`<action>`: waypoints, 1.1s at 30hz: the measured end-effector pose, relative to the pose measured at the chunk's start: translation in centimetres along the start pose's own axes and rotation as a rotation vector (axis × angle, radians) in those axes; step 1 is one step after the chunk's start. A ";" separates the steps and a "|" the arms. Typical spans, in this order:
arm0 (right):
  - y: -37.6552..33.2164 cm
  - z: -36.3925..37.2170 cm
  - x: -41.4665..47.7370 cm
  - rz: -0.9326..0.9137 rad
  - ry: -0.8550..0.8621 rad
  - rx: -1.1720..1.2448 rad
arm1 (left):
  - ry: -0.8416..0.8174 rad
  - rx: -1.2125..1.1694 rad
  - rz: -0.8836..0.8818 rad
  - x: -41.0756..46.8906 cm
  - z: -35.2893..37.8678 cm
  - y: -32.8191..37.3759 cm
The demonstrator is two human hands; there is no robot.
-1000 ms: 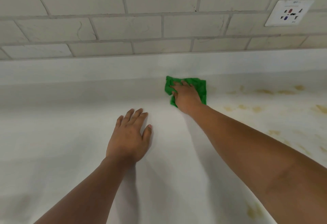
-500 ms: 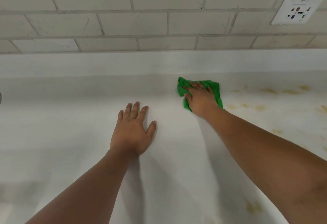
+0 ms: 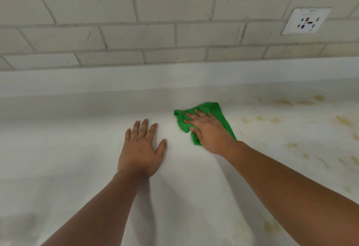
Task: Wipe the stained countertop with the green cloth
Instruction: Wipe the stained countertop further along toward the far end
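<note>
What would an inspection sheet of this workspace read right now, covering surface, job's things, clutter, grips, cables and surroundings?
Surface: white countertop; yellow-brown stains are scattered to the right of the cloth, from the back edge to the near right corner. The part to the left shows no plain marks.
Job's things: green cloth, rumpled, lies on the countertop under the right hand, at the left edge of the stained area.
Clutter: nothing seen.
Grips: left hand lies flat on the bare countertop, fingers straight, holding nothing. Right hand presses the cloth with spread fingers.
Cables: nothing seen.
Surroundings: low white upstand along the back, pale tiled wall above it, wall socket at the upper right with nothing plugged in.
</note>
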State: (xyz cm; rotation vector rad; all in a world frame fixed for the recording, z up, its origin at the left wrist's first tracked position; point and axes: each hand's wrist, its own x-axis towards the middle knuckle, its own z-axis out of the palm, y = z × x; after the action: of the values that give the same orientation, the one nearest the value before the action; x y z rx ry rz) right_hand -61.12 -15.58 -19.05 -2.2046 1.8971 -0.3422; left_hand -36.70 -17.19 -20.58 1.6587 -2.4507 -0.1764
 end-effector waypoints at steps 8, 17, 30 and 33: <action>3.4 -0.6 5.7 0.458 -0.020 -0.159 | -0.007 -0.004 -0.001 -0.1 0.1 0.0; -3.9 0.6 7.6 0.260 -0.140 -0.056 | -0.013 -0.002 -0.004 -0.1 0.0 0.1; 0.0 0.7 10.8 0.373 -0.044 -0.104 | 0.022 -0.099 -0.002 1.9 -4.0 -3.5; -1.5 1.2 13.2 0.400 -0.002 -0.075 | 0.134 -0.069 -0.046 1.6 -4.6 -6.7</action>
State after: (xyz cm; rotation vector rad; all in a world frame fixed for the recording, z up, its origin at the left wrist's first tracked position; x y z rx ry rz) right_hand -57.46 -28.40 -19.26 -1.8006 2.3163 -0.2007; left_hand -30.26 -21.11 -17.28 1.6428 -2.2846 -0.1495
